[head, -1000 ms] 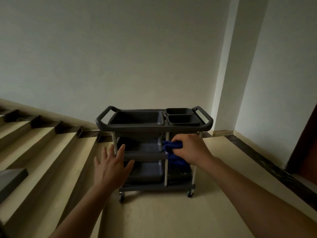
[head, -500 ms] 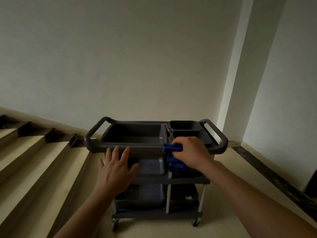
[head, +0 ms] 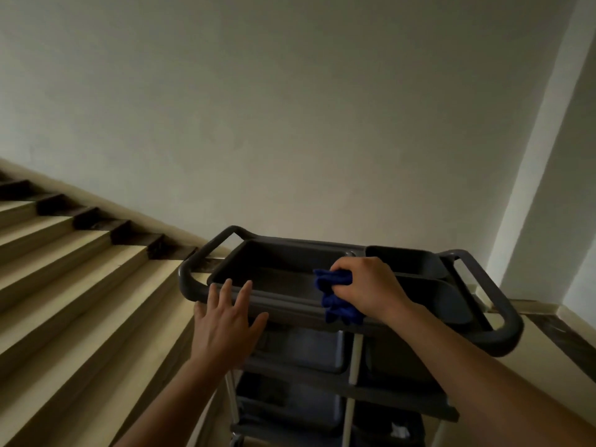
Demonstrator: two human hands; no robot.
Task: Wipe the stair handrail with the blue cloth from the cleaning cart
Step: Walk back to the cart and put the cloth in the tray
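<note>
Your right hand (head: 371, 287) bunches the blue cloth (head: 335, 296) over the cleaning cart (head: 503, 330), left hand (head: 225, 324) spread (empty); a dangling fold could snag the rim.

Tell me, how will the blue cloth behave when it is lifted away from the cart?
The blue cloth is probably floppy: it bunches in the right hand and folds droop below the fist. It seems light, held by one hand. Loose ends might drag on the cart rim.
</note>
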